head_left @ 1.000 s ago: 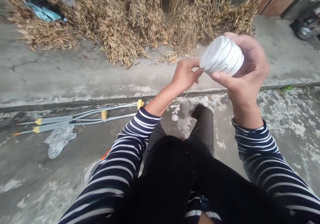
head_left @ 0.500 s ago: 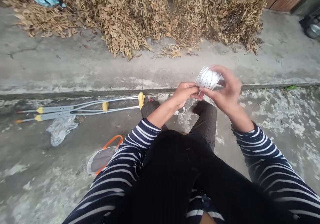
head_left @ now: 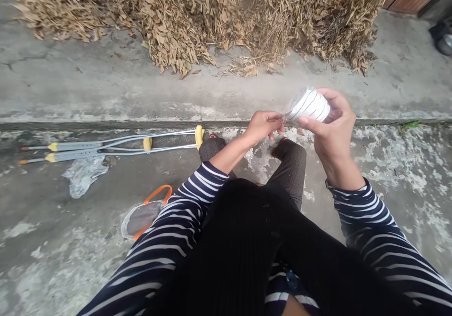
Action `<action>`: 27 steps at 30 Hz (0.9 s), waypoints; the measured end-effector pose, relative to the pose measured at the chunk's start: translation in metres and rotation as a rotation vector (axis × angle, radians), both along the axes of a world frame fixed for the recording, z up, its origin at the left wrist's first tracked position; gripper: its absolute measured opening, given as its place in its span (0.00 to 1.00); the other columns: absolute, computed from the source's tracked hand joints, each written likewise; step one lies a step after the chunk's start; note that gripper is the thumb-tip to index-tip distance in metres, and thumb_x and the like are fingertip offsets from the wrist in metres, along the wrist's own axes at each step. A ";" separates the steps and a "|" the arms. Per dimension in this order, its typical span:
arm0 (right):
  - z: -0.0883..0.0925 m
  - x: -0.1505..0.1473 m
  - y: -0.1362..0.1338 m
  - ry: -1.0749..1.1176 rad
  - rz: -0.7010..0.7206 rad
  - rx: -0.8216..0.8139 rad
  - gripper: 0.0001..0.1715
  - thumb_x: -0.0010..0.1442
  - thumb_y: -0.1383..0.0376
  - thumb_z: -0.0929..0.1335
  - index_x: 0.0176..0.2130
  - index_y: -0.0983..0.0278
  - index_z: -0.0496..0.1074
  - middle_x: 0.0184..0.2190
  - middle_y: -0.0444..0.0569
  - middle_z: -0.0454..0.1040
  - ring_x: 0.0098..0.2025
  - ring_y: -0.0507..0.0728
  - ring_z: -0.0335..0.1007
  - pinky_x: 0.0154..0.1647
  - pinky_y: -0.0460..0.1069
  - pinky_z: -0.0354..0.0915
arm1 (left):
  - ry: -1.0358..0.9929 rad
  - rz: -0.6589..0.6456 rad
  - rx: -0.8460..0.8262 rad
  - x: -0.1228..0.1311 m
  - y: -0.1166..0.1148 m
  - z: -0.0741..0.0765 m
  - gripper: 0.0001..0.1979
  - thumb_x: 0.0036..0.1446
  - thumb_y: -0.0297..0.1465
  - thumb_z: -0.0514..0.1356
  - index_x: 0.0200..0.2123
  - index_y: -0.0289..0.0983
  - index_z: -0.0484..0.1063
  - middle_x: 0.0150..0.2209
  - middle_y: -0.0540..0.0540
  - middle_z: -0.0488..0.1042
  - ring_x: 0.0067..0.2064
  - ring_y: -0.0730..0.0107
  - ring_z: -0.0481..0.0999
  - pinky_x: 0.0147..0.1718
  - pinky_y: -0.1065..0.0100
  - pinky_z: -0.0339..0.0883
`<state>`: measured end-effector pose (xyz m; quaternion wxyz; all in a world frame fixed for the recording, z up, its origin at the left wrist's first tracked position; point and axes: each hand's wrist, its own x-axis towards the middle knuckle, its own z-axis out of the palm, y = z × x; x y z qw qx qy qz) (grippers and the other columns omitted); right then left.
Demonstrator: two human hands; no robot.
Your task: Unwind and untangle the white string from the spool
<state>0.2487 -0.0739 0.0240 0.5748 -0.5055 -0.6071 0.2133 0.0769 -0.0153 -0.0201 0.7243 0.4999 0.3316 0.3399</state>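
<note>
A white spool [head_left: 310,105], with thin dark lines slanting round it, is held out in front of me above my feet. My right hand [head_left: 334,127] is wrapped round its right end, the thumb along the near side. My left hand [head_left: 264,126] is pinched closed near the spool's left end, which looks pale and see-through. Something thin and clear seems to reach from there to the left fingertips, too small and blurred to name. The right palm hides the spool's far end.
Two crutches [head_left: 123,145] with yellow pads lie left along a low concrete step [head_left: 106,90]. Near them are a crumpled clear plastic bag [head_left: 84,174] and a grey bag with orange trim [head_left: 139,219]. Dry leafy stalks [head_left: 197,24] are heaped on the step.
The spool has turned and moved slightly right and up with my right hand. My left hand, earlier right against it, is now a little apart. The view has shifted slightly.
</note>
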 end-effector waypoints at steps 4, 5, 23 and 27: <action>0.010 -0.013 -0.011 -0.025 0.025 0.033 0.42 0.45 0.44 0.84 0.52 0.57 0.75 0.49 0.51 0.79 0.53 0.67 0.80 0.52 0.67 0.81 | 0.041 0.020 0.053 0.011 0.011 -0.008 0.06 0.53 0.19 0.62 0.27 0.31 0.77 0.26 0.50 0.78 0.28 0.78 0.74 0.22 0.79 0.61; 0.011 -0.015 -0.013 -0.037 0.032 0.047 0.42 0.44 0.44 0.85 0.51 0.57 0.75 0.49 0.51 0.79 0.54 0.67 0.79 0.54 0.67 0.81 | 0.052 0.023 0.070 0.014 0.014 -0.010 0.06 0.53 0.19 0.62 0.25 0.31 0.76 0.26 0.50 0.78 0.27 0.78 0.73 0.23 0.79 0.61; 0.034 0.001 -0.016 -0.096 -0.048 0.033 0.36 0.49 0.43 0.81 0.53 0.53 0.76 0.52 0.53 0.80 0.57 0.72 0.78 0.54 0.70 0.79 | 0.175 -0.138 0.295 0.062 0.052 -0.033 0.06 0.55 0.23 0.62 0.30 0.31 0.80 0.26 0.50 0.74 0.27 0.76 0.70 0.24 0.77 0.65; 0.032 0.009 -0.014 -0.058 -0.073 0.016 0.34 0.49 0.46 0.82 0.52 0.53 0.77 0.50 0.52 0.80 0.56 0.72 0.79 0.52 0.70 0.80 | 0.197 -0.140 0.227 0.052 0.041 -0.049 0.09 0.57 0.24 0.60 0.30 0.32 0.81 0.28 0.49 0.77 0.26 0.78 0.69 0.24 0.76 0.67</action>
